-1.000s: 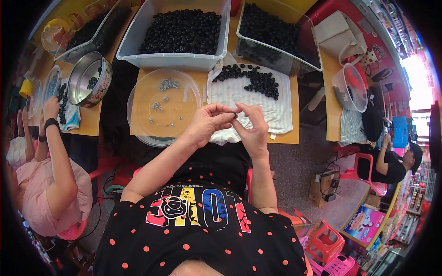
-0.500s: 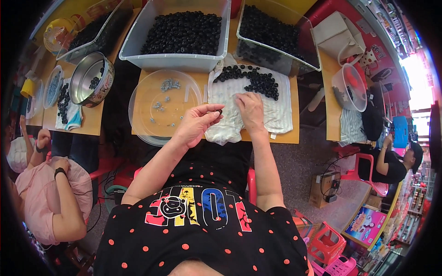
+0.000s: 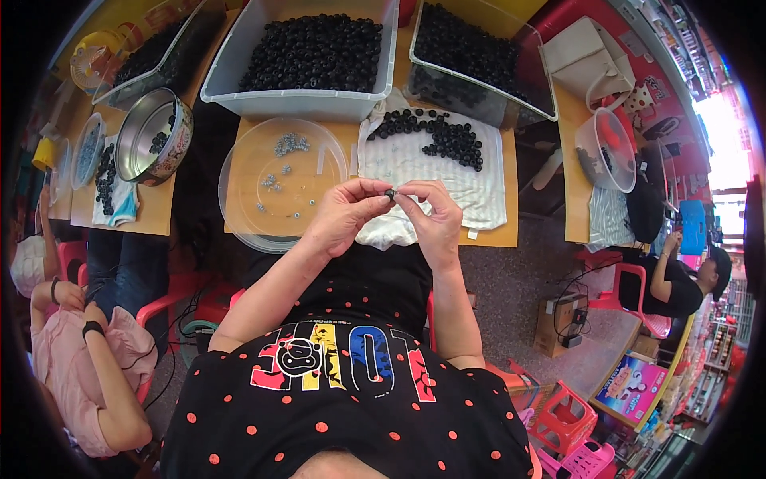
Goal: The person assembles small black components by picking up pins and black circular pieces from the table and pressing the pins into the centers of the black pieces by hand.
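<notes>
Your left hand (image 3: 349, 212) and right hand (image 3: 432, 217) pinch a small round black plastic-looking piece (image 3: 390, 193), likely light, stiff: grip its rim

The person has two hands, one left hand (image 3: 359, 209) and one right hand (image 3: 432, 219), and at their fingertips is one small dark piece (image 3: 390, 193). At the far side stand three large bins: left bin (image 3: 126, 100), middle bin (image 3: 295, 106) and right bin (image 3: 523, 112). Nearer are one round clear tray (image 3: 246, 156) and one white cloth (image 3: 399, 164). The black pieces (image 3: 453, 148) on this cloth are dozens, too crowded for exact counting.
</notes>
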`<state>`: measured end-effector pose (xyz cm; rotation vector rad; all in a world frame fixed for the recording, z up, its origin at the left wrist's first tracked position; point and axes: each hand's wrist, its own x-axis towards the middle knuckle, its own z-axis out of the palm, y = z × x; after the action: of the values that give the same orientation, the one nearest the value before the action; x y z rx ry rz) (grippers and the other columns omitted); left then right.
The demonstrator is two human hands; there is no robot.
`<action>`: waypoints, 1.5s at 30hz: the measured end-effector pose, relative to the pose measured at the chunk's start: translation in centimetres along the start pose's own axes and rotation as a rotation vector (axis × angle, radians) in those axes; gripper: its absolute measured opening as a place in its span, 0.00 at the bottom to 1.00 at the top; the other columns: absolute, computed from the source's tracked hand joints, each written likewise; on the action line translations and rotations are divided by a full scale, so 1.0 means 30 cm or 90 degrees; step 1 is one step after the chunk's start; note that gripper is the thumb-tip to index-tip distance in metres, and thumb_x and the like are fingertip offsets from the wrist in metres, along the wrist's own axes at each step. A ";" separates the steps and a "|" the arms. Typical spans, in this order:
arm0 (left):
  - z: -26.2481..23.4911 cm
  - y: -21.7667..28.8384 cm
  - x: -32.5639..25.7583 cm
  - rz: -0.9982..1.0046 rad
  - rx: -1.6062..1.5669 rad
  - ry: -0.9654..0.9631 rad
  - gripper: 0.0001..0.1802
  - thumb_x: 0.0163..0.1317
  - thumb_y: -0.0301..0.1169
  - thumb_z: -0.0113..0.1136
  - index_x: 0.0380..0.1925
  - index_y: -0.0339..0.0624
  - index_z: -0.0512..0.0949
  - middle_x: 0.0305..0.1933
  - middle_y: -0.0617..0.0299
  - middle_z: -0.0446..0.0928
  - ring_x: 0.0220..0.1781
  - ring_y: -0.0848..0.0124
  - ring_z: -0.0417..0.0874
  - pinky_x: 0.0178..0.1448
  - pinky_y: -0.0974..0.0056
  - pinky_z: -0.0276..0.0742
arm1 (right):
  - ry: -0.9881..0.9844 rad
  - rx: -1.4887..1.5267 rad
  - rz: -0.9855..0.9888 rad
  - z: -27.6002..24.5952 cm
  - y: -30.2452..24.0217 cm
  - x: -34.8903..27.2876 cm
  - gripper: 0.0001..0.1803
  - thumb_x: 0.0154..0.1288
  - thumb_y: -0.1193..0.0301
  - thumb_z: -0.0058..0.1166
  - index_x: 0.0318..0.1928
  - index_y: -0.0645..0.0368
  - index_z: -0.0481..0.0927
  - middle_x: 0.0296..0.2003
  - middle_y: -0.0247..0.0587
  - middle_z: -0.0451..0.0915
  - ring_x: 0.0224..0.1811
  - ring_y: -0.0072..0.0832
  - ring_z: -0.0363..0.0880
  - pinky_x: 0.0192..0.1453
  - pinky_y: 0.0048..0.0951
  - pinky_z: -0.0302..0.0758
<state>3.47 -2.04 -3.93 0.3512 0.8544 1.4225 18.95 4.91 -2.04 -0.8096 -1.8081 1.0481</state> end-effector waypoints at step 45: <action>0.022 0.004 0.007 -0.062 -0.074 0.009 0.10 0.62 0.23 0.62 0.44 0.37 0.79 0.39 0.62 0.80 0.39 0.72 0.82 0.47 0.68 0.80 | 0.008 0.642 0.290 -0.048 0.090 -0.025 0.10 0.67 0.77 0.56 0.47 0.65 0.80 0.39 0.42 0.83 0.38 0.19 0.80 0.47 0.22 0.78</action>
<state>3.83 -1.65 -3.45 0.2085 0.7856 1.3794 20.83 5.93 -4.33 -0.5671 -0.8535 1.9836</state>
